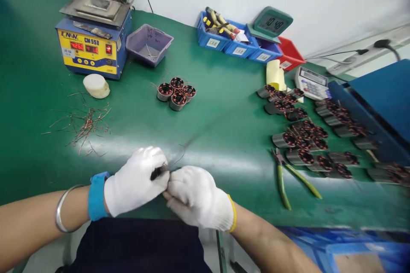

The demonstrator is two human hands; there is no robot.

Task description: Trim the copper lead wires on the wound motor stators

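My left hand (141, 181), in a white glove, is closed around a small motor stator (157, 172); only its dark inner part shows between the fingers. A thin wire (183, 152) sticks up from between the hands. My right hand (195, 194), also gloved, presses against the left fingertips in a pinch, and what it grips is hidden. Beyond the hands stands a small cluster of copper-wound stators (178, 99) with loose wire ends. Cut copper wire scraps (88, 126) lie to the left. Green-handled cutting pliers (282, 175) lie open to the right.
A blue and yellow CM 558 unit (89, 47), a white block (96, 85) and a purple bin (150, 45) stand back left. Blue tool bins (213, 42), a red bin (290, 54), a clock (273, 21) and a calculator (311, 83) are back right. Many stators (299, 156) fill the right side.
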